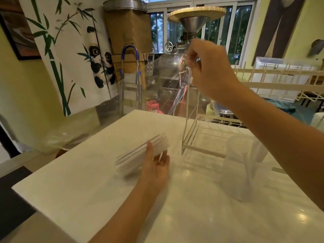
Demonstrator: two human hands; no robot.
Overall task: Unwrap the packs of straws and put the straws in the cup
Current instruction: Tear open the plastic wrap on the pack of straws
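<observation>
A bundle of white straws (140,153) lies slanted on the white table (87,190), blurred by motion. My left hand (156,165) rests against its near right side, fingers curled around the bundle. My right hand (208,71) is raised high above the table and pinches a clear plastic wrapper (185,109) that hangs down from it, empty as far as I can tell. A clear plastic cup (243,165) stands on the table at the right, under my right forearm, with a few straws faintly visible inside.
A white wire rack (201,144) stands on the table behind the cup. Crumpled clear plastic (57,137) lies off the table's far left edge. Beyond the table are a step ladder (130,79), metal machines and a white dish rack (280,79).
</observation>
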